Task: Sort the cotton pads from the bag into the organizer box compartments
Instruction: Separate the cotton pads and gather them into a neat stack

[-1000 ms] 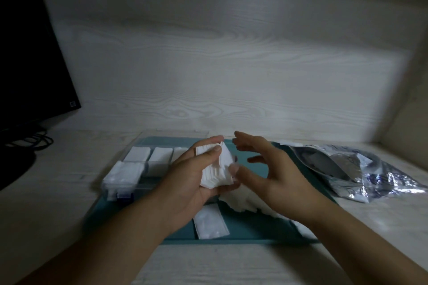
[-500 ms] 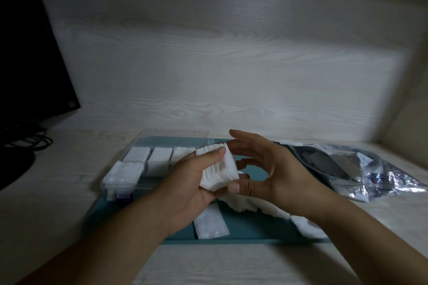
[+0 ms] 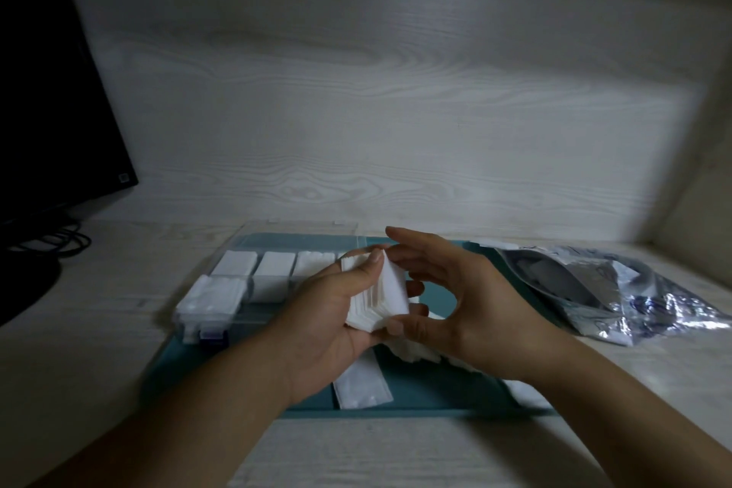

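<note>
**Stack of pads held over the mat, both hands on it**

From the head view I see the left hand (image 3: pixel 336 313) gripping a fanned stack of cotton pads (image 3: pixel 378 295), thumb on top, fingers curled around its underside. The right hand (image 3: pixel 455 297) meets the stack from 3 o'clock: its thumb presses the lower edge, the upper fingers reach over the top corner, loosely curved. I cannot tell whether the right hand truly pinches the stack or only steadies it.

The stack hangs above a teal mat (image 3: pixel 431 394) on the counter (image 3: pixel 99 368). At 9 o'clock of the hands sits the clear organizer box (image 3: pixel 237 289), its visible compartments holding white pads; the near-left one looks full. Its lid lies open at the box's 12 o'clock.

Under the right wrist lies a loose heap of pads (image 3: pixel 412 349) on the mat. One flat white packet (image 3: pixel 362 384) lies at 6 o'clock of the hands, near the mat's front edge.

The silvery bag (image 3: pixel 618 289) lies at 3 o'clock, partly off the mat, crumpled. A dark monitor (image 3: pixel 51 91) stands at 10 o'clock, cables (image 3: pixel 51 242) below it.
</note>
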A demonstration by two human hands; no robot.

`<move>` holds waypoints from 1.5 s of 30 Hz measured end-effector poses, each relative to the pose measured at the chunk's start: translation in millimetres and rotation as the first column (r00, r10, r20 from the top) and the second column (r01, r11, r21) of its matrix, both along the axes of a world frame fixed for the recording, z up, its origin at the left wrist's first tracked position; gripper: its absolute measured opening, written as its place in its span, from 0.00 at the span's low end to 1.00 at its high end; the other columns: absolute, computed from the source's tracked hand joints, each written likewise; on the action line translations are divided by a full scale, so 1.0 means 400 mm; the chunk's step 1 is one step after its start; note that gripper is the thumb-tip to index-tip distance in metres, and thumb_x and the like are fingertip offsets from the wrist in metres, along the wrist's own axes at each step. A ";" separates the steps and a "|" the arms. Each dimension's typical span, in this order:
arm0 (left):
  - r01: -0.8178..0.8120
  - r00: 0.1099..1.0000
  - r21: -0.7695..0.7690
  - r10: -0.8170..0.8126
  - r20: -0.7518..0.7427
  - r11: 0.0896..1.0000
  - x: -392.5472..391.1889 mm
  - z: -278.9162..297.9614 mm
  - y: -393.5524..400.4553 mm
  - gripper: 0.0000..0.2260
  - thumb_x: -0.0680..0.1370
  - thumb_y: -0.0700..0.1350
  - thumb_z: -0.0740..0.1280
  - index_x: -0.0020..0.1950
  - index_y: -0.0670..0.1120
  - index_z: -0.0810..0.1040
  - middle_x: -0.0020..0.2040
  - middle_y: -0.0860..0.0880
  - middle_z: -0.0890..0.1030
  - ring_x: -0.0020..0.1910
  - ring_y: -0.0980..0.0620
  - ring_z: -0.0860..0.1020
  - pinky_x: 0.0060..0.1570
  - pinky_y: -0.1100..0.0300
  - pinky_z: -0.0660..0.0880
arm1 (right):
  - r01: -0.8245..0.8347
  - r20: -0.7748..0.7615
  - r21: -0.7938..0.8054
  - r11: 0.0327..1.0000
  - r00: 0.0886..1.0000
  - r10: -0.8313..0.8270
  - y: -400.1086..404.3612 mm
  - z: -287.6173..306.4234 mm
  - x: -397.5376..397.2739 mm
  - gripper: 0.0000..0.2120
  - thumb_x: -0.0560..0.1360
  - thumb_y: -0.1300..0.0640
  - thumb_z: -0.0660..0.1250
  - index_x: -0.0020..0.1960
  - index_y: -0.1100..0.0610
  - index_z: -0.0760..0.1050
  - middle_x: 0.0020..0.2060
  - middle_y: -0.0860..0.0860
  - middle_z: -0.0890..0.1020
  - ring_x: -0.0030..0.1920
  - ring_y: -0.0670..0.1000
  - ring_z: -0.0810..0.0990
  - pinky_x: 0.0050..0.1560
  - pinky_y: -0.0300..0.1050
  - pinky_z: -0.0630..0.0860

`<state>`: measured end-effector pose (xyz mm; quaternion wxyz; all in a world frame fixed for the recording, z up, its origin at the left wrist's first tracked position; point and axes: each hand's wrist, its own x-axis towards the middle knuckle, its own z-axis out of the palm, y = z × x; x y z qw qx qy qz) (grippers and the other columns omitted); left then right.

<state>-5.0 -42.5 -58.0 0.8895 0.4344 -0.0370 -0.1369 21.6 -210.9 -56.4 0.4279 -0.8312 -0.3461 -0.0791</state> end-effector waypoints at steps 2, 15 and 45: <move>0.001 1.000 0.014 -0.001 0.008 1.000 -0.001 -0.001 0.000 0.23 0.73 0.45 0.65 0.67 0.41 0.76 0.59 0.34 0.81 0.54 0.38 0.81 0.42 0.49 0.83 | -0.001 0.005 -0.016 1.000 1.000 0.001 0.000 0.000 -0.003 0.42 0.65 0.55 0.80 0.74 0.48 0.64 0.63 0.40 0.77 0.64 0.40 0.75 0.68 0.43 0.71; -0.047 0.985 0.243 0.004 0.174 0.969 0.002 -0.021 0.001 0.24 0.70 0.30 0.65 0.64 0.46 0.77 0.47 0.38 0.80 0.43 0.44 0.79 0.35 0.56 0.77 | -0.019 0.168 -0.117 0.993 0.985 0.039 0.023 -0.005 -0.040 0.49 0.69 0.51 0.77 0.79 0.44 0.49 0.68 0.39 0.69 0.67 0.37 0.68 0.64 0.28 0.65; 0.029 0.978 0.337 -0.096 0.184 0.941 -0.029 -0.008 -0.006 0.09 0.61 0.35 0.67 0.40 0.41 0.77 0.35 0.42 0.76 0.34 0.50 0.77 0.33 0.58 0.75 | -0.059 0.111 -0.085 0.995 0.991 0.068 0.037 -0.003 -0.073 0.52 0.69 0.49 0.77 0.78 0.39 0.44 0.71 0.37 0.67 0.69 0.37 0.67 0.61 0.28 0.68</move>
